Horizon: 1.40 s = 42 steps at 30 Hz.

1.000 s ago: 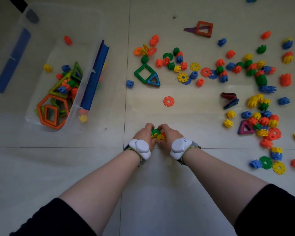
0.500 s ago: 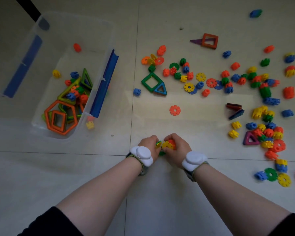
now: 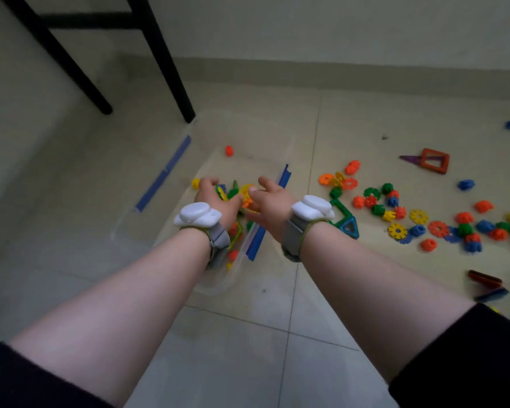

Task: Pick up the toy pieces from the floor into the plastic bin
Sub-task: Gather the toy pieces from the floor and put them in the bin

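The clear plastic bin (image 3: 211,285) with blue side clips (image 3: 283,179) lies on the floor at centre left, holding several toy pieces, including an orange one (image 3: 229,150). Both my hands hover over it, close together. My left hand (image 3: 215,198) is cupped, its fingers curled round green and yellow toy pieces (image 3: 222,192). My right hand (image 3: 270,203) has its thumb and fingers spread. A yellow gear piece (image 3: 246,190) and an orange one sit in the gap between the hands. Many loose coloured pieces (image 3: 395,210) lie on the floor to the right.
Black furniture legs (image 3: 171,69) stand just behind the bin. A wall and its skirting run along the back. A green square tile and a blue triangle tile (image 3: 348,226) lie next to my right wrist. A red square tile (image 3: 435,161) lies farther right.
Both hands lifted the gathered pieces off the floor and carried them left, over the bin. The right hand has spread open. The view tilted up and left.
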Motion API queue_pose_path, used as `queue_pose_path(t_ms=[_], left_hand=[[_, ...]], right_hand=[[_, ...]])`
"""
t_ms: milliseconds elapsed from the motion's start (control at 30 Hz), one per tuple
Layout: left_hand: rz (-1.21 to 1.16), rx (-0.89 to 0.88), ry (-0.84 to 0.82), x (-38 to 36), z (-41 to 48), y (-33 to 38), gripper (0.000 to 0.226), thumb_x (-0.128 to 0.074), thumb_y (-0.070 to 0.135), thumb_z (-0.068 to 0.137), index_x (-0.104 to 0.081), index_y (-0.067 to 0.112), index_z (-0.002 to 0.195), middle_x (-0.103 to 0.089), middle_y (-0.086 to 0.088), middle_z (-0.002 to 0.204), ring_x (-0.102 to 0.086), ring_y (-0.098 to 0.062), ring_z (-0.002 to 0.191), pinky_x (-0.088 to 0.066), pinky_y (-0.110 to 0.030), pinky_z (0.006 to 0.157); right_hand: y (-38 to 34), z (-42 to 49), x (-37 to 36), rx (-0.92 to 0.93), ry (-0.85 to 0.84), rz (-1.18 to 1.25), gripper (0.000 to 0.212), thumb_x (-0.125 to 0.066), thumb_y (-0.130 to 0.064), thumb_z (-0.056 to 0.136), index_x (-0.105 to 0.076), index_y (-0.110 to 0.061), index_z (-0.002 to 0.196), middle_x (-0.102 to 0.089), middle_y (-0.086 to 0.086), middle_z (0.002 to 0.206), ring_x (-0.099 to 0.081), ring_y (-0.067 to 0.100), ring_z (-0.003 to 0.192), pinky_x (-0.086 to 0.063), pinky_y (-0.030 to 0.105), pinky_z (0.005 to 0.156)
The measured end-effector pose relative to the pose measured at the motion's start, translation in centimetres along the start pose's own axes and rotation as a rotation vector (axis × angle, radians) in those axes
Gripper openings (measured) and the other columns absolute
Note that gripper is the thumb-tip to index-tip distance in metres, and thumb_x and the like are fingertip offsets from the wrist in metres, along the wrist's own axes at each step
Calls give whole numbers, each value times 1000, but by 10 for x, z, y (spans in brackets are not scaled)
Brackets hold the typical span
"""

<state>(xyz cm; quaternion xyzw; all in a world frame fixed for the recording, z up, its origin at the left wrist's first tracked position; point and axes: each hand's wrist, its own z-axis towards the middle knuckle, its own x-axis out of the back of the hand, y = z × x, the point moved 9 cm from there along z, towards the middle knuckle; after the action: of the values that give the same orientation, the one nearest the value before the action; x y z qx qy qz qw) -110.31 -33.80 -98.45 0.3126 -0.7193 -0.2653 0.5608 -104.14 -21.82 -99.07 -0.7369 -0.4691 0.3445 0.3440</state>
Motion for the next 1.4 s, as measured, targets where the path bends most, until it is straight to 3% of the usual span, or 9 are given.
queue_pose_path(t_ms=[133, 233, 400, 567, 767, 933, 1033, 1200, 1400], left_hand=[[143, 15, -17, 5, -1, -6, 71, -60, 25, 85, -24, 14, 145, -43, -15, 143, -45, -33, 128, -36, -42, 108], [134, -158, -92, -21, -18, 19, 60, -61, 24, 84, -36, 14, 137, -50, -10, 130, -49, -29, 117, -37, -43, 107], [218, -321, -297, -96, -62, 46, 76, -63, 27, 83, -22, 17, 147, -31, -8, 152, -32, -24, 140, -28, -33, 112], [259, -284, -409, -179, -109, 63, 71, -65, 27, 81, -30, 20, 142, -41, -9, 144, -43, -25, 131, -36, -31, 103], [343, -224, -597, -290, -174, 89, 76, -63, 28, 80, -24, 25, 145, -40, -9, 143, -53, -23, 115, -43, -29, 94], [446, -342, -769, -377, -222, 111, 87, -68, 31, 78, -16, 22, 148, -28, -7, 151, -33, -24, 137, -32, -30, 106], [531, -423, -887, -426, -258, 123, 90, -67, 30, 80, -10, 21, 149, -21, -9, 153, -29, -24, 139, -30, -31, 109], [685, -430, -862, -455, -266, 135, 97, -70, 30, 80, -3, 24, 150, -12, -16, 154, -32, -33, 138, -37, -40, 108], [760, -527, -899, -489, -272, 146, 78, -63, 33, 83, -20, 25, 147, -27, -15, 139, -49, -35, 122, -41, -40, 104]], right_hand=[[7, -14, 1, 8, -23, -2, 54, -44, -7, 95, -26, -14, 146, -36, 14, 148, -42, 29, 131, -44, 35, 98], [24, -32, 47, 107, 107, -172, 53, -46, -10, 95, -31, -20, 145, -39, 7, 148, -43, 21, 131, -40, 38, 107], [54, -70, 144, 178, 300, -422, 56, -54, -15, 91, -34, -22, 143, -41, 0, 145, -43, 16, 130, -38, 30, 105], [67, -93, 251, 152, 480, -609, 62, -57, -14, 87, -32, -17, 144, -34, 6, 150, -35, 23, 136, -30, 30, 110], [88, -125, 381, -30, 740, -852, 66, -57, -23, 87, -28, -21, 146, -27, 9, 153, -24, 26, 141, -22, 35, 114], [105, -159, 460, -112, 987, -862, 62, -57, -25, 84, -36, -24, 143, -27, 10, 153, -24, 32, 139, -23, 41, 113], [135, -188, 513, -299, 1096, -798, 68, -59, -36, 82, -32, -28, 144, -22, 11, 154, -23, 33, 139, -23, 45, 112], [175, -191, 524, -529, 925, -776, 97, -62, -62, 72, -4, -39, 147, -4, 8, 157, -20, 36, 137, -28, 50, 106], [162, -147, 527, -353, 719, -882, 96, -70, -42, 71, -8, -43, 145, -11, 8, 150, -35, 36, 119, -42, 41, 89]])
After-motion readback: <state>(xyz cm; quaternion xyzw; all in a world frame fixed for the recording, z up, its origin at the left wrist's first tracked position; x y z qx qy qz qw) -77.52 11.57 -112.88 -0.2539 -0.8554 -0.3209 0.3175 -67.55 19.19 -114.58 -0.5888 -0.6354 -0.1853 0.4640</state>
